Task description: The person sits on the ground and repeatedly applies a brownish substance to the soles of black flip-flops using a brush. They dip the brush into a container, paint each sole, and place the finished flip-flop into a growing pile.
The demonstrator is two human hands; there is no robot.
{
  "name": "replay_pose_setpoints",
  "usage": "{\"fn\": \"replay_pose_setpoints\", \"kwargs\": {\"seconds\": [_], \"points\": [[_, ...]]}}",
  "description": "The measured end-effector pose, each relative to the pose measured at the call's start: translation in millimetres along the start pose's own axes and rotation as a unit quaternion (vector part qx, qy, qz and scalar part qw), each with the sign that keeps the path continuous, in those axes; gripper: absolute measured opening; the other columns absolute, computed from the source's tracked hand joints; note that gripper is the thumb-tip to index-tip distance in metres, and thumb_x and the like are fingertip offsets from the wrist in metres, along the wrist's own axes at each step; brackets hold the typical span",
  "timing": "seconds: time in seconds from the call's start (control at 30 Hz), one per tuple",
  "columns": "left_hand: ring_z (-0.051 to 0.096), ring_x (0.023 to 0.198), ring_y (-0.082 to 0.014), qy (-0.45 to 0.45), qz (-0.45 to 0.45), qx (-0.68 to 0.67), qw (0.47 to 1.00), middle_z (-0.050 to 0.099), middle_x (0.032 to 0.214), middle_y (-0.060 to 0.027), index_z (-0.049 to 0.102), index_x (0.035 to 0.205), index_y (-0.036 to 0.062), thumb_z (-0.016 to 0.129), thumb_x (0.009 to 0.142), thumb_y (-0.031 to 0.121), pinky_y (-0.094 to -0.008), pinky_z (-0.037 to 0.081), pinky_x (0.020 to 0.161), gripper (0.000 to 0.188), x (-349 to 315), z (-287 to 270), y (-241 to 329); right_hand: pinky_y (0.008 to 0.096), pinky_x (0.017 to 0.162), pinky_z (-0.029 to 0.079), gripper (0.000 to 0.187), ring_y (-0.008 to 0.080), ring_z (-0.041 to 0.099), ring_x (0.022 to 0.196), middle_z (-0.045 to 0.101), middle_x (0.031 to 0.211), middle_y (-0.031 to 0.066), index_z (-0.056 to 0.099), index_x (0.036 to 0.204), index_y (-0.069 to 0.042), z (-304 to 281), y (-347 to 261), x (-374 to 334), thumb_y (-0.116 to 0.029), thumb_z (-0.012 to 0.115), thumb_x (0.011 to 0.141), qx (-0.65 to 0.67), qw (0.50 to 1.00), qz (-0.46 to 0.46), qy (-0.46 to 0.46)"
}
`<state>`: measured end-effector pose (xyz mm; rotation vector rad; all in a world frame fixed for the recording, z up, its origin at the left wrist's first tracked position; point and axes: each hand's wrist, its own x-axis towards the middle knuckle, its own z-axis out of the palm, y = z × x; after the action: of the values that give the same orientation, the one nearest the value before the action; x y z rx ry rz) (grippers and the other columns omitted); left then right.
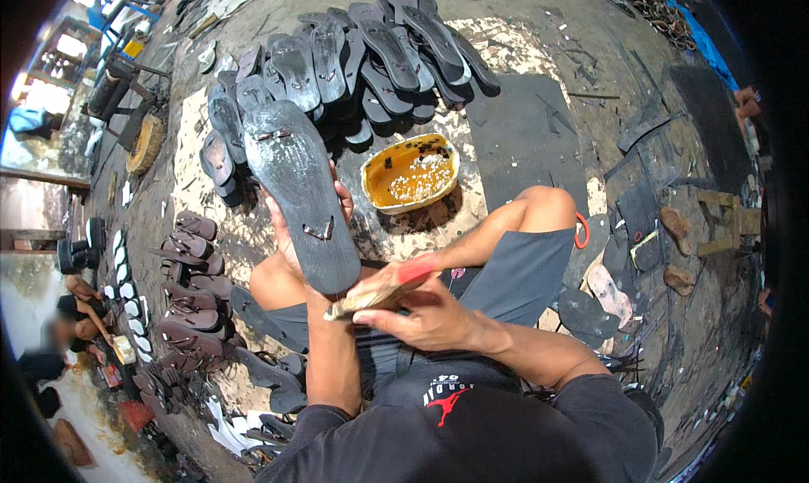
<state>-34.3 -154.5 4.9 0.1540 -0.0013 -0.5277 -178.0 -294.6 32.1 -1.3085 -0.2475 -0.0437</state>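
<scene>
My left hand [284, 237] holds a large dark sandal sole [299, 184] from beneath, fingers showing along both its edges. Whitish wet streaks shine on the sole's upper half, and short strap ends show near its top and lower part. My right hand [430, 319] is closed around a flat brush [375, 293] with a worn, pale body and a red end. The brush's pale tip lies just below the lower end of the sole; whether they touch, I cannot tell. Past the sole, to the right, stands a yellow basin [410, 173] with white, frothy stuff inside.
A heap of dark soles [371, 49] lies beyond the basin. Finished-looking brown sandals [192, 302] are lined up on the left. A dark rubber sheet [527, 138] lies to the right, with scraps around it. Another person [88, 314] sits at the far left.
</scene>
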Motion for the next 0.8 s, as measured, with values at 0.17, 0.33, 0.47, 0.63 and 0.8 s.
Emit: {"fn": "replay_pose_setpoints", "kwargs": {"seconds": [0.17, 0.33, 0.47, 0.63, 0.8], "points": [[0.06, 0.123, -0.0301, 0.033, 0.107, 0.188, 0.976, 0.058, 0.143, -0.0099, 0.046, 0.151, 0.0146, 0.045, 0.109, 0.042, -0.052, 0.053, 0.1, 0.05, 2, -20, -32, 0.0426, 0.078, 0.049, 0.034, 0.0322, 0.064, 0.092, 0.07, 0.107, 0.0133, 0.069, 0.113, -0.008, -50, 17, 70, -0.019, 0.083, 0.084, -0.402, 0.885, -0.234, 0.019], [0.06, 0.122, -0.0205, 0.04, 0.047, 0.094, 0.994, 0.062, 0.137, -0.0047, 0.054, 0.144, 0.0154, 0.045, 0.108, 0.046, -0.0419, 0.045, 0.111, 0.048, -14, -9, -61, 0.0457, 0.066, 0.046, 0.026, 0.0353, 0.057, 0.073, 0.062, 0.079, 0.0138, 0.063, 0.092, -0.006, -72, 11, 154, -0.028, 0.076, 0.088, -0.405, 0.851, -0.314, 0.118], [0.063, 0.113, -0.0236, 0.12, 0.096, 0.156, 0.976, 0.065, 0.128, -0.0024, 0.051, 0.145, 0.0248, 0.051, 0.106, 0.045, -0.0464, 0.055, 0.097, 0.044, 5, -25, -10, 0.044, 0.071, 0.047, 0.031, 0.0328, 0.06, 0.083, 0.064, 0.091, 0.0116, 0.065, 0.106, -0.008, -16, 23, 54, -0.014, 0.083, 0.082, -0.276, 0.931, -0.237, 0.015], [0.067, 0.1, -0.0288, 0.16, 0.113, 0.113, 0.974, 0.068, 0.121, -0.0125, 0.064, 0.13, 0.014, 0.06, 0.099, 0.054, -0.0457, 0.058, 0.09, 0.051, 19, -39, 12, 0.0392, 0.084, 0.048, 0.029, 0.0248, 0.067, 0.096, 0.074, 0.108, 0.0071, 0.072, 0.113, -0.009, -27, -14, 40, -0.012, 0.08, 0.085, -0.207, 0.958, -0.191, 0.048], [0.065, 0.115, -0.0242, 0.073, 0.053, 0.331, 0.939, 0.061, 0.136, -0.0086, 0.038, 0.154, 0.0114, 0.039, 0.11, 0.045, -0.0423, 0.054, 0.103, 0.055, 4, -76, -26, 0.0379, 0.09, 0.05, 0.023, 0.0273, 0.069, 0.101, 0.074, 0.109, 0.0104, 0.073, 0.11, -0.005, -51, 14, 82, -0.006, 0.078, 0.087, -0.265, 0.945, -0.184, 0.057]]}}
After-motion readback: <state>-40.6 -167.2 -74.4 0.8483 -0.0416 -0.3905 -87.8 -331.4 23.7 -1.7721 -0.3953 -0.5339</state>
